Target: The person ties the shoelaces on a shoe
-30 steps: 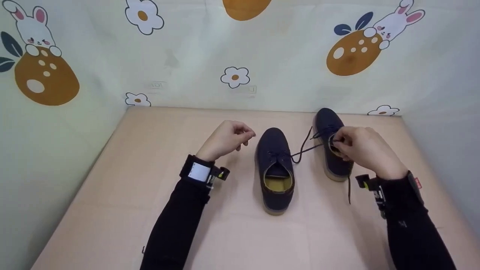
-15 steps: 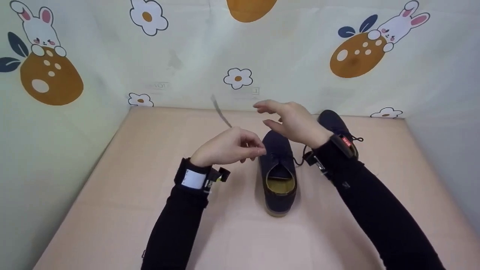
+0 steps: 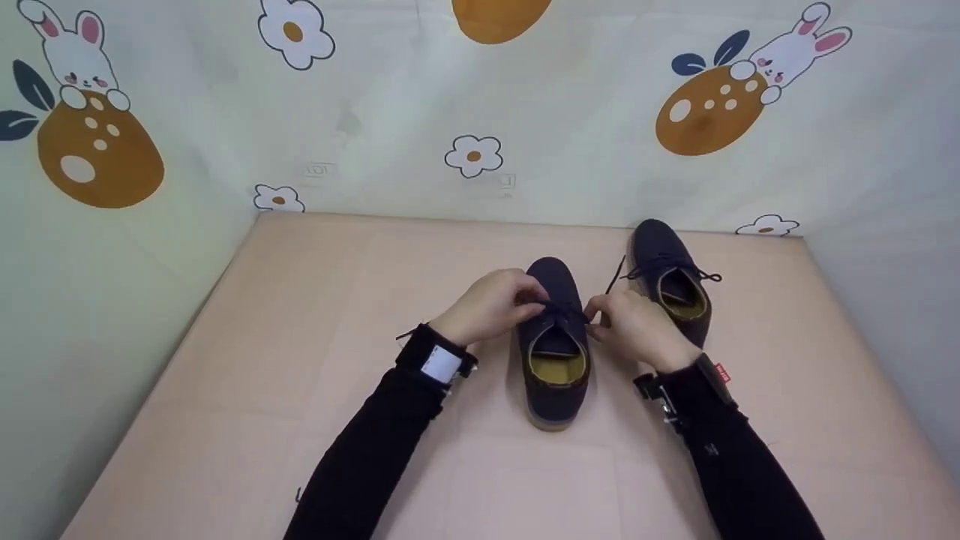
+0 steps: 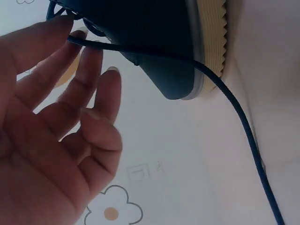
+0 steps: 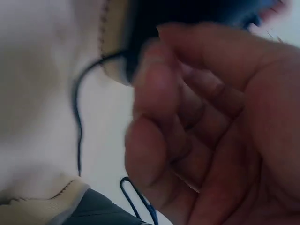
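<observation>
Pinching the lace (image 4: 229, 96) of the near shoe (image 3: 556, 341) with the left hand (image 3: 491, 306). Curling fingers of the right hand (image 3: 641, 326) beside it — cannot tell if gripping — near the other shoe (image 3: 656, 247).

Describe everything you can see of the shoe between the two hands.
The navy lace-up shoe stands upright on the pinkish surface, toe at the far end. Its upper looks like matte fabric; the tan sole has a serrated edge, and the opening shows a yellowish insole. The left hand pinches its lace; the right hand is at the shoe's right edge, fingers curled.
</observation>
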A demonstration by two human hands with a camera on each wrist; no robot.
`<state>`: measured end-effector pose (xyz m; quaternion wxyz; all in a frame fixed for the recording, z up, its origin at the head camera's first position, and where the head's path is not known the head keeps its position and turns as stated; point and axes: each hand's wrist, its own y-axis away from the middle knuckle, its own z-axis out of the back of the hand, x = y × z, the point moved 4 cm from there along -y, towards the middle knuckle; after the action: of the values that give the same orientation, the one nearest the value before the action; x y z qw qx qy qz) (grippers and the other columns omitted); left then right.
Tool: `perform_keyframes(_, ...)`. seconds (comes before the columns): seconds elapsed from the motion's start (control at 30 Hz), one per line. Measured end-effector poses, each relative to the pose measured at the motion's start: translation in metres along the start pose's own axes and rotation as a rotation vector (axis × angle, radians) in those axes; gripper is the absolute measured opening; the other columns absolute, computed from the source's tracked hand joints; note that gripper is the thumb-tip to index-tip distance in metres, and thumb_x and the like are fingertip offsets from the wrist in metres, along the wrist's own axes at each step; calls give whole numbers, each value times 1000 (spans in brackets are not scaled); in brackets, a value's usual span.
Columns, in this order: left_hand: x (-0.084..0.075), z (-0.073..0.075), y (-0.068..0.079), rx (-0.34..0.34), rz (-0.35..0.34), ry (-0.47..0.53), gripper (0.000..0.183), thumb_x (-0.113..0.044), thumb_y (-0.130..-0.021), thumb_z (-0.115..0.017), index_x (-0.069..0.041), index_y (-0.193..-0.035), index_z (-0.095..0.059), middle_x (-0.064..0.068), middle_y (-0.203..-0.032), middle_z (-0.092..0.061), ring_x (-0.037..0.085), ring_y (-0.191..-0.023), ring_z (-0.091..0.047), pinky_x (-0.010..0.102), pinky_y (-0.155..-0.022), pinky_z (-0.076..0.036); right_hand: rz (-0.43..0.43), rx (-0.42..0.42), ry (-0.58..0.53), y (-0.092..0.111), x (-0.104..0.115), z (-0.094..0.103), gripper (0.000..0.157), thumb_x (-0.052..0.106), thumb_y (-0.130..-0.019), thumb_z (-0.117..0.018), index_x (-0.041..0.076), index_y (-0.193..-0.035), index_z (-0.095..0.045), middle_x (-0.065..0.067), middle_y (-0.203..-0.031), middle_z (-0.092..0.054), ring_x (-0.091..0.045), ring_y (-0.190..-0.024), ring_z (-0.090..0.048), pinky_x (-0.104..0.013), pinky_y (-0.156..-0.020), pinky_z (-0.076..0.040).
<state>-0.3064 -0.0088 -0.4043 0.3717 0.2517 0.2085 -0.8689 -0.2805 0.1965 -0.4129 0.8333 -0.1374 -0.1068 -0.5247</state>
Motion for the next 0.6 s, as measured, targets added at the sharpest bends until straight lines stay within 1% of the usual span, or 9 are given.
perform_keyframes(0.1, -1, 5, 3, -4, -4, -26, 9, -16, -92, -72, -7, -93, -74, 3, -90, -68, 20, -87, -63, 33, -82, -48, -38, -64, 31, 5, -5, 11, 3, 12, -86, -72, 13, -88, -73, 2, -71, -62, -19, -67, -59, -42, -61, -48)
perform_keyframes(0.2, -1, 11, 7, 29, 26, -18, 9, -16, -91, -73, -8, -89, -72, 0, -85, -67, 15, -81, -61, 30, -77, -49, -72, -141, 44, 14, -11, 33, 5, 10, -86, -71, 13, -90, -73, 2, -72, -64, -21, -67, -60, -45, -61, -48)
perform_keyframes(0.33, -3, 20, 12, 72, 42, 19, 8, -15, -92, -71, -8, -89, -70, -2, -81, -66, 11, -73, -60, 27, -68, -50, -103, -229, 45, 30, -19, 65, 4, 9, -88, -71, 10, -91, -73, 0, -69, -63, -21, -61, -58, -42, -57, -46)
perform_keyframes(0.4, -3, 25, 15, 88, 39, 28, 7, -14, -92, -71, -8, -89, -70, -2, -81, -66, 10, -71, -58, 26, -66, -49, -116, -265, 51, 38, -24, 79, 3, 8, -89, -70, 9, -90, -72, -1, -69, -63, -20, -59, -56, -40, -55, -44)
perform_keyframes(0.5, -2, 32, 20, 122, 51, 15, 7, -12, -92, -70, -7, -91, -73, -2, -78, -66, 10, -68, -57, 25, -63, -48, -125, -324, 61, 49, -32, 95, 4, 8, -90, -69, 7, -90, -72, -1, -68, -64, -17, -57, -56, -35, -54, -41)
perform_keyframes(0.6, 2, 40, 27, 149, 84, -20, 8, -11, -92, -69, -6, -92, -75, -3, -76, -66, 10, -67, -57, 25, -63, -48, -114, -377, 86, 59, -40, 108, 5, 6, -90, -68, 6, -89, -73, 0, -66, -64, -16, -55, -55, -31, -53, -39)
